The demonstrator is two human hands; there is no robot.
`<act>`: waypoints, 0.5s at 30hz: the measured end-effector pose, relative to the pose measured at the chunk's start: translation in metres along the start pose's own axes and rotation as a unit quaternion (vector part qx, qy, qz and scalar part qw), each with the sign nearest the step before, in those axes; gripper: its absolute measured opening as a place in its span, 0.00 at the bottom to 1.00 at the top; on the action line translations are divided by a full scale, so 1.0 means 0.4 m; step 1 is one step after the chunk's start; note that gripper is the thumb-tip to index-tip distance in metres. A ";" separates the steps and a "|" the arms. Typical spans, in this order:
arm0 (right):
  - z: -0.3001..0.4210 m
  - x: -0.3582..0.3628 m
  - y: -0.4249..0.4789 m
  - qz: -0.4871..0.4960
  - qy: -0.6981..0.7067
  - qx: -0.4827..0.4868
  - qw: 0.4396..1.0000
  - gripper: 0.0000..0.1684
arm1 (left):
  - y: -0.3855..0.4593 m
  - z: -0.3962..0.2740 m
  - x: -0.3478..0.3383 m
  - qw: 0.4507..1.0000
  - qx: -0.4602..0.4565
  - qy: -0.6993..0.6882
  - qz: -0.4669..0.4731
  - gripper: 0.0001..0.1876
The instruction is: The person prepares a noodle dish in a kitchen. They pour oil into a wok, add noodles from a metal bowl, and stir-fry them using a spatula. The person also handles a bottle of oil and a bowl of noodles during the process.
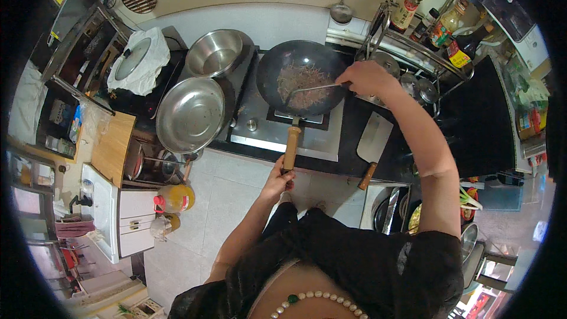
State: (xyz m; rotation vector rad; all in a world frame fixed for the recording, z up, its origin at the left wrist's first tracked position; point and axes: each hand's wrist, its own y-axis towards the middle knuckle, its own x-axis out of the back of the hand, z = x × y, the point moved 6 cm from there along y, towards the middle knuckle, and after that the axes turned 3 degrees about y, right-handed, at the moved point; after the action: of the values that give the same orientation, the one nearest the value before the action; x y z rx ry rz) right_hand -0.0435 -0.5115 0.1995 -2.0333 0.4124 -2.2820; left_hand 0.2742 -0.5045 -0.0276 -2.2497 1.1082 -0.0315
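A dark wok (270, 75) sits over the burner of a steel gas stove (261, 135). Inside it lies a heap of thin brownish shreds of food (305, 80). My left hand (279, 178) grips the end of the wok's wooden handle (291, 144), which points toward me. Over the wok's right rim, my right hand (365, 80) holds a metal cooking utensil (321, 87) by its shaft. The utensil's far end dips into the shreds, so its shape is partly hidden.
Two steel basins (215, 53) (190, 115) stand left of the stove. A cleaver (374, 137) lies on the right counter, its wooden handle overhanging the front edge. Behind it, a wire rack (425, 46) carries several sauce bottles. A ladle (341, 12) hangs on the wall.
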 end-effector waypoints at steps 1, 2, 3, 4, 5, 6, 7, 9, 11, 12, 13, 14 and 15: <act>-0.010 0.005 -0.028 0.016 -0.001 -0.001 1.000 0.21 | 0.000 -0.001 0.001 1.000 -0.002 0.002 0.001 0.35; -0.020 0.006 -0.055 0.032 -0.002 -0.001 0.999 0.21 | -0.001 -0.001 0.001 1.000 -0.004 0.004 0.002 0.35; -0.023 0.012 -0.075 0.045 -0.003 -0.002 0.999 0.21 | 0.000 -0.004 0.002 1.000 -0.003 0.003 0.003 0.35; -0.016 0.010 -0.094 0.081 0.021 -0.012 0.996 0.22 | 0.000 -0.004 0.003 1.000 -0.002 0.002 0.003 0.35; -0.038 -0.023 -0.088 0.049 0.038 -0.012 0.998 0.22 | 0.001 -0.004 0.002 1.000 -0.001 0.001 0.003 0.35; -0.084 -0.091 -0.087 0.016 0.055 -0.021 0.998 0.22 | 0.005 -0.005 -0.008 1.000 -0.001 0.005 0.013 0.35; -0.102 -0.129 -0.080 -0.015 0.073 -0.022 0.997 0.22 | 0.004 -0.005 -0.007 1.000 -0.001 0.006 0.015 0.35; -0.103 -0.158 -0.075 -0.063 0.110 -0.048 0.991 0.21 | 0.002 -0.009 0.000 1.000 -0.003 0.005 0.013 0.34; -0.148 -0.214 -0.085 -0.122 0.180 -0.062 0.974 0.21 | -0.002 -0.015 -0.003 1.000 0.000 0.002 0.017 0.35; -0.158 -0.221 -0.098 -0.133 0.223 -0.090 0.961 0.21 | -0.004 -0.014 -0.001 1.000 0.003 0.007 0.010 0.35; -0.164 -0.233 -0.113 -0.144 0.266 -0.118 0.946 0.22 | -0.005 -0.014 0.002 1.000 0.006 0.012 0.004 0.35; -0.171 -0.243 -0.128 -0.154 0.308 -0.145 0.928 0.22 | -0.007 -0.013 0.005 1.000 0.009 0.016 -0.002 0.35; -0.185 -0.261 -0.144 -0.178 0.282 -0.151 0.931 0.22 | -0.005 -0.014 0.002 1.000 0.012 0.017 0.001 0.35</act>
State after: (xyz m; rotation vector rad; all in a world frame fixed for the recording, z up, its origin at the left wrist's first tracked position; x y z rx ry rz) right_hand -0.0948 -0.4214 0.1048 -1.6211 0.4751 -3.2142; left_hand 0.2746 -0.5070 -0.0224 -2.2343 1.1218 -0.0815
